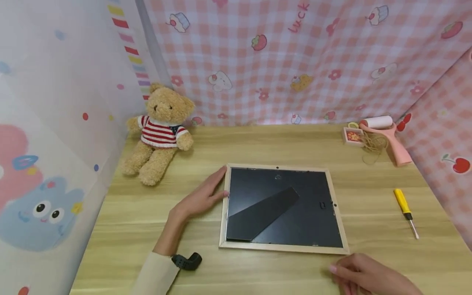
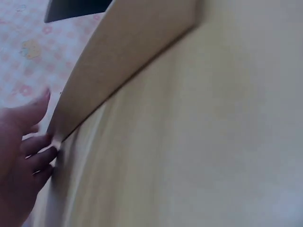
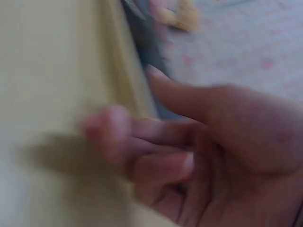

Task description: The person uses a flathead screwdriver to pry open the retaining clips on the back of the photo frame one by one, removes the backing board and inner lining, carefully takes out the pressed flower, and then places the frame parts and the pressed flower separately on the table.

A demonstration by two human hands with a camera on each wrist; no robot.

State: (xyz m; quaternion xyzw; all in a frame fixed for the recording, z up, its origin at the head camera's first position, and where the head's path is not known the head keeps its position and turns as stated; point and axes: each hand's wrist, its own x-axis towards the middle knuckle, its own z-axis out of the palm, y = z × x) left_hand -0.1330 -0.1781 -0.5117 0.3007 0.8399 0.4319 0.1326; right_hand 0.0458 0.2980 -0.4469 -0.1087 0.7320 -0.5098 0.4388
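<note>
A picture frame [image 1: 280, 246] with a pale wood rim lies on the table, its black backing and folded stand [image 1: 263, 213] facing up. Against its left side rests my left hand [image 1: 206, 190], fingers extended along the edge; the left wrist view also has this hand [image 2: 23, 156] touching the frame's side [image 2: 109, 61]. My right hand [image 1: 363, 272] is just off the frame's front right corner, fingers loosely bent, holding nothing. In the right wrist view that hand [image 3: 213, 137] is blurred, with the frame's rim behind it.
A yellow-handled screwdriver [image 1: 403, 207] lies to the right of the frame. At the back right are a pink lint roller [image 1: 394, 141], a small box [image 1: 352, 136] and twine [image 1: 375, 142]. A teddy bear [image 1: 160, 135] sits at the back left, near patterned curtains.
</note>
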